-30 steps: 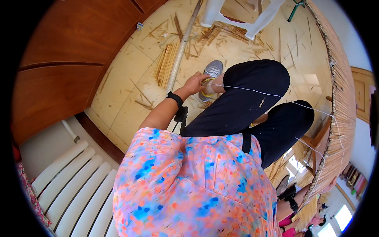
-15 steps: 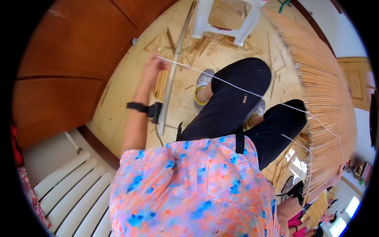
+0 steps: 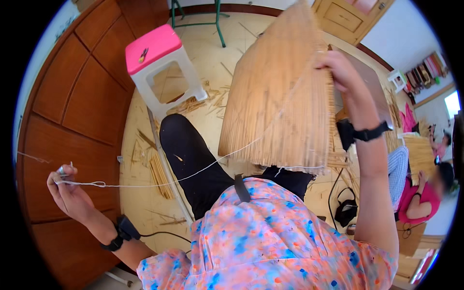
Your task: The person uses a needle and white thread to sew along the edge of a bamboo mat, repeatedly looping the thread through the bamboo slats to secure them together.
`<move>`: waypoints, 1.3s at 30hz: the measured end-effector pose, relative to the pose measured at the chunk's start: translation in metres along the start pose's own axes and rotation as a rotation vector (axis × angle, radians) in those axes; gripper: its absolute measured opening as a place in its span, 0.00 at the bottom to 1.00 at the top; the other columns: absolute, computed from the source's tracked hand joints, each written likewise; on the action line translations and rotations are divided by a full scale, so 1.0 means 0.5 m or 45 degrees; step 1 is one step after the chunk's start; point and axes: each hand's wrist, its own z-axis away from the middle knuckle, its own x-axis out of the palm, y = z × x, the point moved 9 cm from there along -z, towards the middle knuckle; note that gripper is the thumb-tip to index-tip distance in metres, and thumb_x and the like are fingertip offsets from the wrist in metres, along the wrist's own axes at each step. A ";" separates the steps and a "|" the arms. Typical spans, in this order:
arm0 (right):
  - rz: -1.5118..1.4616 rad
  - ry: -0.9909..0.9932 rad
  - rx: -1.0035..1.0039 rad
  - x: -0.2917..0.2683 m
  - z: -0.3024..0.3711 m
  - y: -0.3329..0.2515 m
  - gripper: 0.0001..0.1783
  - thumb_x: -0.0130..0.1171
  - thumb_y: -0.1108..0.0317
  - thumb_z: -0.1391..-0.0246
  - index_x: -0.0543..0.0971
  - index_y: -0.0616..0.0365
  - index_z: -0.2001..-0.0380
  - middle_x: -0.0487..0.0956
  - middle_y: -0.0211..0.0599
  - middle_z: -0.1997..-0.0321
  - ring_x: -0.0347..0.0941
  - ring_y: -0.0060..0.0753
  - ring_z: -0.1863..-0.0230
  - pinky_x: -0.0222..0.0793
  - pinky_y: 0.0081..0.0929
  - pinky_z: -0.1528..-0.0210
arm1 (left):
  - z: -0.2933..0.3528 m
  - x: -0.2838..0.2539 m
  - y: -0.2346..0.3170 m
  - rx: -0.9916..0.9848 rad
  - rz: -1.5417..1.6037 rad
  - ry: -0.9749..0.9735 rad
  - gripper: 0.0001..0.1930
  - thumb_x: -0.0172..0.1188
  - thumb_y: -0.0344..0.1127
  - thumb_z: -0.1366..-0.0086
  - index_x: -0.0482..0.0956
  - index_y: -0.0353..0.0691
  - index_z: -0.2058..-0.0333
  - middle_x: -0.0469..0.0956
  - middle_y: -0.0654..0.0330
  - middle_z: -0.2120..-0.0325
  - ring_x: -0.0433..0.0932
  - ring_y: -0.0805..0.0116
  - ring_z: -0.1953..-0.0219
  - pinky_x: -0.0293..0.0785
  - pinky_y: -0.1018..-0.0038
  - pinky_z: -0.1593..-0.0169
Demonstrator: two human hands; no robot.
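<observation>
My left hand, far out to the left, is closed on a white string that has a small loop close to the fingers. From there the string crosses my lap and runs up over a mat of thin straw-coloured stalks. The mat stands tilted in front of my knees, slightly blurred. At its upper right edge my right hand grips it, with the thumb side hidden. White stitching follows the mat's lower edge.
A white stool with a pink seat stands ahead on the left, pliers on it. Loose stalks lie beside a long pale bar. Brown wooden panels line the left. At right, another person sits near a similar mat.
My view has turned, bringing the mat to the middle. My left hand has swung outward with the string, and my right hand now holds the mat's upper right edge.
</observation>
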 end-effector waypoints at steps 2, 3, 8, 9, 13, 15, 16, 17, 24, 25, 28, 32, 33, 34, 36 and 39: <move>0.076 0.148 0.116 0.066 0.004 -0.005 0.04 0.59 0.72 0.57 0.76 0.61 0.79 0.73 0.30 0.79 0.69 0.23 0.80 0.66 0.23 0.77 | 0.009 0.064 0.047 0.024 0.034 -0.071 0.07 0.44 0.32 0.27 0.70 0.37 0.57 0.78 0.54 0.69 0.75 0.66 0.64 0.71 0.66 0.50; 0.061 0.153 0.104 0.086 -0.004 -0.002 0.04 0.59 0.72 0.57 0.76 0.61 0.79 0.73 0.30 0.79 0.69 0.23 0.80 0.66 0.23 0.77 | 0.016 0.094 0.069 0.031 0.044 -0.127 0.07 0.44 0.32 0.27 0.70 0.37 0.58 0.77 0.54 0.69 0.74 0.66 0.65 0.71 0.66 0.50; 0.314 -0.016 0.158 0.172 -0.056 0.052 0.11 0.60 0.71 0.63 0.77 0.71 0.77 0.76 0.48 0.75 0.78 0.45 0.77 0.77 0.38 0.77 | 0.071 0.193 0.145 -0.029 0.473 -0.349 0.05 0.45 0.31 0.27 0.67 0.37 0.58 0.72 0.57 0.71 0.64 0.71 0.69 0.60 0.74 0.64; 0.309 -0.027 0.144 0.186 -0.063 0.056 0.11 0.60 0.71 0.63 0.77 0.71 0.77 0.76 0.48 0.75 0.78 0.45 0.77 0.77 0.38 0.77 | 0.073 0.196 0.157 -0.016 0.460 -0.343 0.05 0.45 0.31 0.27 0.67 0.37 0.58 0.72 0.57 0.71 0.64 0.71 0.69 0.60 0.74 0.64; 0.378 -0.152 0.177 0.241 -0.085 0.082 0.14 0.61 0.71 0.65 0.76 0.74 0.76 0.76 0.51 0.75 0.78 0.47 0.77 0.77 0.41 0.77 | 0.084 0.230 0.171 -0.082 0.561 -0.364 0.05 0.45 0.32 0.28 0.65 0.38 0.59 0.70 0.57 0.73 0.64 0.70 0.70 0.61 0.74 0.65; 0.381 -0.182 0.214 0.252 -0.095 0.101 0.14 0.61 0.71 0.64 0.76 0.75 0.75 0.76 0.51 0.75 0.78 0.48 0.77 0.76 0.40 0.78 | 0.092 0.275 0.172 -0.140 0.655 -0.453 0.04 0.45 0.31 0.28 0.64 0.38 0.60 0.68 0.58 0.74 0.64 0.70 0.71 0.62 0.74 0.65; 0.378 -0.201 0.206 0.266 -0.098 0.104 0.14 0.61 0.71 0.64 0.76 0.75 0.75 0.76 0.51 0.75 0.78 0.48 0.77 0.76 0.40 0.78 | 0.095 0.287 0.176 -0.164 0.667 -0.427 0.03 0.45 0.31 0.28 0.63 0.39 0.61 0.67 0.59 0.76 0.64 0.70 0.72 0.62 0.73 0.65; 0.396 -0.223 0.222 0.279 -0.098 0.111 0.15 0.60 0.71 0.64 0.76 0.76 0.74 0.76 0.52 0.75 0.78 0.48 0.77 0.76 0.40 0.78 | 0.095 0.297 0.179 -0.152 0.674 -0.431 0.03 0.44 0.31 0.28 0.63 0.39 0.61 0.68 0.59 0.76 0.64 0.71 0.73 0.63 0.75 0.68; 0.443 -0.324 0.282 0.334 -0.053 0.141 0.16 0.59 0.71 0.61 0.77 0.76 0.70 0.79 0.49 0.73 0.79 0.42 0.74 0.79 0.37 0.75 | 0.093 0.405 0.190 -0.065 0.888 -0.598 0.05 0.44 0.33 0.27 0.61 0.41 0.63 0.71 0.57 0.78 0.65 0.71 0.78 0.62 0.78 0.75; 0.384 -0.318 0.279 0.336 -0.045 0.141 0.16 0.59 0.71 0.61 0.78 0.75 0.69 0.79 0.48 0.72 0.79 0.42 0.74 0.80 0.36 0.74 | 0.093 0.427 0.190 -0.078 0.960 -0.627 0.05 0.44 0.34 0.27 0.61 0.41 0.64 0.71 0.57 0.79 0.66 0.71 0.79 0.62 0.78 0.76; 0.446 -0.391 0.310 0.322 -0.031 0.155 0.18 0.59 0.65 0.56 0.79 0.72 0.65 0.80 0.46 0.70 0.80 0.40 0.71 0.80 0.34 0.70 | 0.087 0.484 0.171 -0.115 1.110 -0.673 0.05 0.43 0.33 0.27 0.60 0.41 0.64 0.70 0.59 0.81 0.65 0.72 0.82 0.61 0.79 0.79; 0.817 0.021 -0.306 0.264 -0.026 0.086 0.23 0.56 0.60 0.47 0.77 0.68 0.54 0.81 0.44 0.63 0.79 0.35 0.59 0.76 0.34 0.53 | 0.083 0.553 0.126 -0.304 1.281 -0.748 0.04 0.42 0.32 0.27 0.62 0.39 0.62 0.72 0.54 0.81 0.69 0.67 0.82 0.66 0.75 0.77; 0.809 0.015 -0.302 0.269 -0.016 0.070 0.23 0.56 0.60 0.47 0.77 0.68 0.54 0.81 0.44 0.63 0.79 0.35 0.59 0.76 0.34 0.53 | 0.085 0.572 0.109 -0.423 1.342 -0.759 0.04 0.43 0.31 0.28 0.64 0.37 0.61 0.74 0.49 0.80 0.73 0.62 0.80 0.71 0.71 0.76; 0.371 -0.070 -0.320 0.283 -0.001 0.032 0.23 0.54 0.61 0.45 0.75 0.66 0.50 0.81 0.42 0.59 0.77 0.33 0.54 0.71 0.34 0.48 | 0.092 0.595 0.094 -0.475 1.393 -0.809 0.05 0.43 0.32 0.28 0.64 0.37 0.60 0.74 0.49 0.79 0.74 0.61 0.79 0.72 0.71 0.75; -0.087 -0.152 -0.334 0.310 0.030 -0.037 0.23 0.53 0.63 0.42 0.73 0.64 0.46 0.81 0.40 0.55 0.75 0.32 0.49 0.67 0.33 0.43 | 0.101 0.631 0.080 -0.655 1.452 -0.892 0.05 0.43 0.32 0.28 0.65 0.37 0.61 0.75 0.49 0.77 0.77 0.61 0.77 0.76 0.70 0.70; -0.572 -0.535 -0.251 0.394 0.077 -0.080 0.22 0.48 0.68 0.38 0.70 0.64 0.42 0.79 0.39 0.50 0.72 0.31 0.44 0.65 0.31 0.41 | 0.106 0.685 0.058 -0.723 1.488 -0.991 0.06 0.42 0.32 0.28 0.65 0.37 0.61 0.75 0.50 0.76 0.78 0.62 0.74 0.77 0.70 0.68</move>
